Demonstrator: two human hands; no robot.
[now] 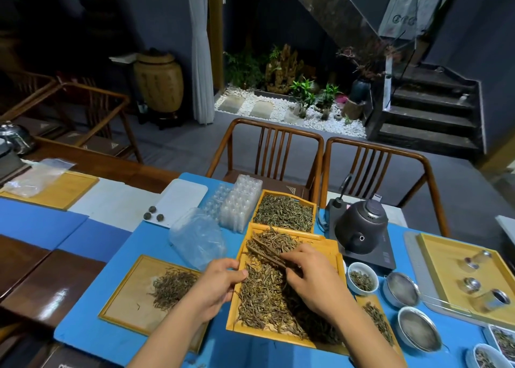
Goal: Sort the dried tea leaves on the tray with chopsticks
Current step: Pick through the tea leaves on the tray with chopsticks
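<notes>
A yellow bamboo tray [333, 252] in front of me holds a loose bed of dried tea leaves [264, 298]. My right hand [315, 278] is shut on a pair of dark brown chopsticks [269, 252], whose tips point up-left into the leaves at the tray's far end. My left hand [217, 284] rests at the tray's left rim, fingers curled with the thumb against them; I cannot tell if it pinches the rim. To the left, a second tray [125, 284] carries a small pile of sorted leaves [172, 287]. Beyond, a third tray [284, 213] is full of greener leaves.
A dark kettle [362, 228] on a hot plate stands right of the trays. A white cup of leaves [362, 281], two metal strainers [401, 289], a crumpled plastic bag [198, 242] and clear blister packs [239, 203] lie around. Two wooden chairs [267, 150] face me.
</notes>
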